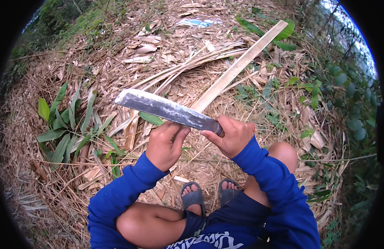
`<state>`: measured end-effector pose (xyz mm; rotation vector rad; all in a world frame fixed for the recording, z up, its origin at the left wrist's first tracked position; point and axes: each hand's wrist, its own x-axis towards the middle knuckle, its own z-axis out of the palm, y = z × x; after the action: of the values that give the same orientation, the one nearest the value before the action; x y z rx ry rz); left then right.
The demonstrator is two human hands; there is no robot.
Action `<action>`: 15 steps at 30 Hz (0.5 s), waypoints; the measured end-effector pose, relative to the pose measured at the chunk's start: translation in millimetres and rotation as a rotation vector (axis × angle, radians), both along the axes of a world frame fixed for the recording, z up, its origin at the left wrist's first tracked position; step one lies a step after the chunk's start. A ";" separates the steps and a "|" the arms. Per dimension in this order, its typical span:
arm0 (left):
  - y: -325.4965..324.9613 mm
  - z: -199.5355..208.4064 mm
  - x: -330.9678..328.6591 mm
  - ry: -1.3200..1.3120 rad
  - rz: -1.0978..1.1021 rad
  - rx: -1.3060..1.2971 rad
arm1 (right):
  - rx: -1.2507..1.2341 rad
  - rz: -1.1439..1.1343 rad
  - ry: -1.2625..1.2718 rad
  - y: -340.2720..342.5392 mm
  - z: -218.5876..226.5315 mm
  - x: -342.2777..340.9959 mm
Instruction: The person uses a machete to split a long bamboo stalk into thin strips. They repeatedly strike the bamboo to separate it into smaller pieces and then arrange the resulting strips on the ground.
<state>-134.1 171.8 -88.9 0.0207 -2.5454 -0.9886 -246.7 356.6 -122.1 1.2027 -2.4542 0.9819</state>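
Observation:
A long pale bamboo strip (246, 58) runs from the upper right down toward my hands. My right hand (231, 135) is closed on the handle of a broad dark machete (163, 108), whose blade points left across the strip's near end. Just under the blade, my left hand (165, 143) is closed on the strip's near end, which is hidden by the hand and the blade. Both arms wear blue sleeves. I am squatting, with my knees and sandalled feet (206, 197) below the hands.
Dry bamboo leaves and split slats (187, 62) cover the ground. A green leafy plant (65, 124) grows at the left. Bushes (345, 83) line the right edge. A bluish scrap (196, 23) lies at the far top.

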 end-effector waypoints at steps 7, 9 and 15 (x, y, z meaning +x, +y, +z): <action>-9.9 -12.4 17.2 -0.001 0.046 -0.016 | 0.024 -0.165 -0.064 3.4 -3.8 -33.9; -15.5 -11.9 24.0 -0.056 0.041 -0.013 | 0.008 -0.134 0.005 4.0 -9.3 -33.9; -26.2 -12.2 44.1 -0.139 0.059 0.046 | 0.069 -0.137 0.017 4.1 -10.4 -39.1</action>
<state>-90.0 145.6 -101.1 0.1822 -2.6303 -1.0563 -285.8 360.7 -132.5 1.0427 -2.5374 0.8533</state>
